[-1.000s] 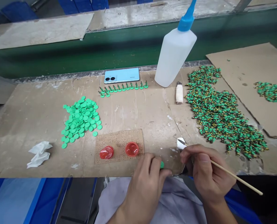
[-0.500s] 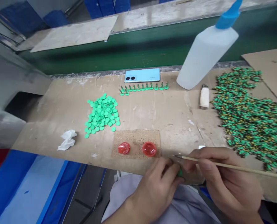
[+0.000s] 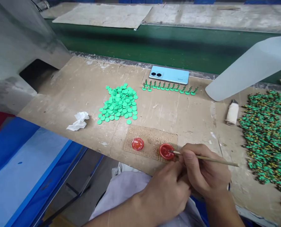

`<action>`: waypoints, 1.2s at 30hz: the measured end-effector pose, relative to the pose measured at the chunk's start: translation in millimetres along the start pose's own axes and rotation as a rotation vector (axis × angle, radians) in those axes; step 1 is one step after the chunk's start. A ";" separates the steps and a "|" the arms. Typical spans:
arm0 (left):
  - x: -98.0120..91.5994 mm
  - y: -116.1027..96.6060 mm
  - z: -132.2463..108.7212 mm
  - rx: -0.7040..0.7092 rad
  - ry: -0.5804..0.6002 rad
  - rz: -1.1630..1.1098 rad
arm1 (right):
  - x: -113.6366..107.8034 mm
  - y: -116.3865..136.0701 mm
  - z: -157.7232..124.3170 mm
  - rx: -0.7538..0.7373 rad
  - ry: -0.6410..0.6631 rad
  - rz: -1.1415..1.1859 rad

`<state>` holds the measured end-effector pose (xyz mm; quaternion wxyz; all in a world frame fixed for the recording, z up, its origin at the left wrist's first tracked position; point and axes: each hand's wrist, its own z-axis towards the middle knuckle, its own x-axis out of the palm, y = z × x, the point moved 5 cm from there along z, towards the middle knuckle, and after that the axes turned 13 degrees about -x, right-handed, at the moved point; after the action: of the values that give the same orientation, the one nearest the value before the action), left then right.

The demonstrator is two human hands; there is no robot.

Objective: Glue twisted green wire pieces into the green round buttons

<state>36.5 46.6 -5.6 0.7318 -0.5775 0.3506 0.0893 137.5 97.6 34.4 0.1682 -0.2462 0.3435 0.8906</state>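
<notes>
My right hand (image 3: 205, 171) pinches a thin wooden stick (image 3: 213, 160), whose tip dips into the right red cap (image 3: 166, 151). My left hand (image 3: 167, 192) is closed just below it near the table edge, fingers pressed together on something I cannot make out. A second red cap (image 3: 137, 143) sits to the left on a cork pad (image 3: 152, 138). A heap of green discs (image 3: 118, 103) lies further back. A row of small green figures (image 3: 170, 87) stands in front of a light blue phone (image 3: 169, 75).
A big pile of green-and-yellow figures (image 3: 266, 138) fills the right side. A white squeeze bottle (image 3: 246, 72) and a small white roll (image 3: 232, 113) stand behind it. A crumpled tissue (image 3: 79, 121) lies at the left. A green conveyor belt (image 3: 135, 44) runs along the back.
The view has swung left and tilted. My right hand has brought the stick's tip left into the right red cap. My left hand has stayed closed by the table edge.
</notes>
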 end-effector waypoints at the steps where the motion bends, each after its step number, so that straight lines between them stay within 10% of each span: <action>1: 0.2 0.0 0.4 0.002 0.001 -0.004 | 0.9 0.1 0.1 0.001 0.009 -0.002; 25: 2.3 0.4 -0.7 0.033 0.018 0.046 | 5.6 -0.7 -1.6 -0.044 0.077 0.030; 36: 5.4 2.8 -0.9 -0.038 0.071 0.038 | -19.2 -6.0 -11.9 0.179 -0.664 0.368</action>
<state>38.6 45.2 -11.2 0.7060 -0.5874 0.3855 0.0892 160.0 91.1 34.2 0.1282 0.1367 0.3852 0.9036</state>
